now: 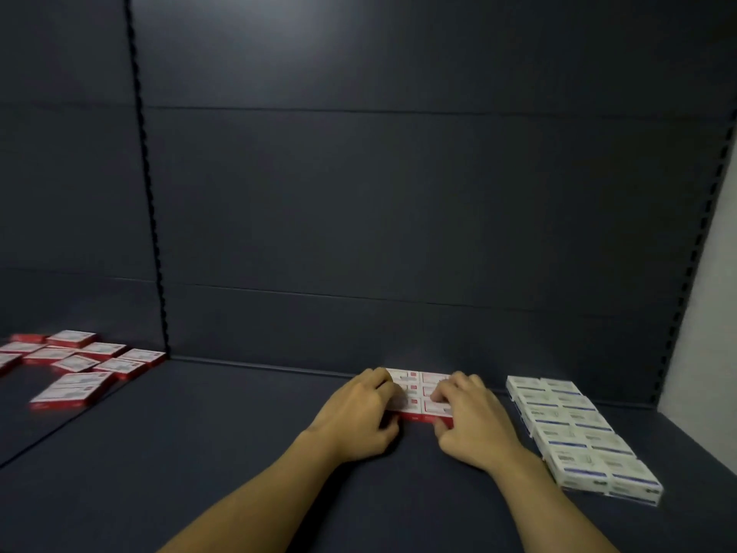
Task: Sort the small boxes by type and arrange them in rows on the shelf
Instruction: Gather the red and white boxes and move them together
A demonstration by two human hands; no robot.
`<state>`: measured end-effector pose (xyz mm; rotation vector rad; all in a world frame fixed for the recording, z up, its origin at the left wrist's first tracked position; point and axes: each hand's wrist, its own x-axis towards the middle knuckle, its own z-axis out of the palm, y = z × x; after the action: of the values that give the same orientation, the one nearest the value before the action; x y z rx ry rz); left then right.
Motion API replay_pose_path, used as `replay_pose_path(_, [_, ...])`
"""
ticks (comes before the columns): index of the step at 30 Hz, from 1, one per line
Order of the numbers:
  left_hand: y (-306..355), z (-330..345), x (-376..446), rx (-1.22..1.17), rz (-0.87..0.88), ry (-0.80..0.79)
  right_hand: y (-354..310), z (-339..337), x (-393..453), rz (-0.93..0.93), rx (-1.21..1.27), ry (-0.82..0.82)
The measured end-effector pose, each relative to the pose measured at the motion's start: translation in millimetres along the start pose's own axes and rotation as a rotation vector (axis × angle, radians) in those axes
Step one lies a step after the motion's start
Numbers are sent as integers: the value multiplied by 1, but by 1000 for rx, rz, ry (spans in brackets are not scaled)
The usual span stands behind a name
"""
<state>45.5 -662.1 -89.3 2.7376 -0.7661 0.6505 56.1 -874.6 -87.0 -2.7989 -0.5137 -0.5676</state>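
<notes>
Head view: both hands [359, 409] press red boxes [422, 387].

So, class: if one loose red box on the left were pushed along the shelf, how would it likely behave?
A loose red box lies flat and low, so it should slide, not tip or roll. It looks like stiff card, probably light. The dark shelf looks smooth, so expect little drag.

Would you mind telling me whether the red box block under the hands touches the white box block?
Apart: the head view shows a strip of bare dark shelf between the red box block and the white box block.
</notes>
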Motion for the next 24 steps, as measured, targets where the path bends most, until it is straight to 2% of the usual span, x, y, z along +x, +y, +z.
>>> replay_pose_path(5, [-9, -39, -37, 33, -134, 39, -12, -9, -2, -24, -141, 19])
replay_pose_path(10, [-43, -94, -85, 195, -318, -16, -58, -18, -4, -185, -176, 44])
replay_pose_path(14, [-63, -133, -128, 277, -462, -60, -108, -24, 1, -302, -168, -47])
replay_pose_path(18, [-78, -171, -170, 322, -552, -62, -155, -34, 10, -318, -148, -188])
replay_pose_path(24, [-102, -227, -231, 430, -640, -65, -233, -43, 14, -319, -154, -224])
